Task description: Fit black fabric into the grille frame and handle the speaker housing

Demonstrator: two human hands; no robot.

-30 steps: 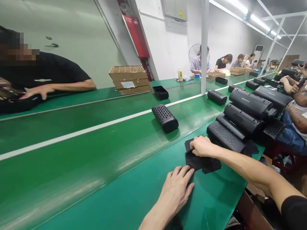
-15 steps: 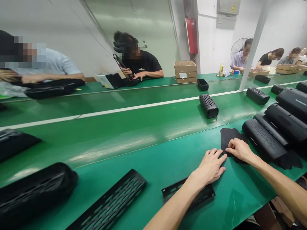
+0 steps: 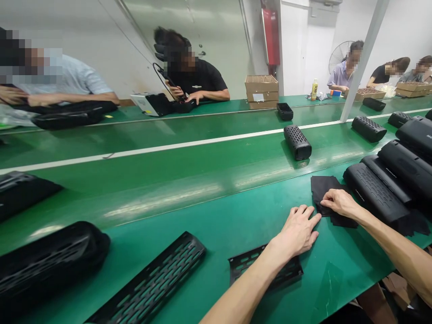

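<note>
My left hand [image 3: 299, 231] lies on the green table with its fingers spread, fingertips beside the near edge of a small pile of thin black sheets [image 3: 320, 183]. Thumb and fingers of my right hand [image 3: 340, 202] are pinched together at the top of that pile, on a sheet. Under my left forearm rests a black slotted panel [image 3: 248, 258], partly hidden by the arm. A longer slotted black panel [image 3: 158, 283] lies further left.
Black perforated housings [image 3: 374, 191] are stacked at the right. A green conveyor [image 3: 189, 164] runs behind the table, carrying a black perforated case [image 3: 297, 141]. A large black housing [image 3: 50, 265] sits at the near left. Several people work across the belt.
The camera view has tilted slightly downward, so the far side appears higher. Both hands stay almost where they were, my right hand still pinching at the sheets.
</note>
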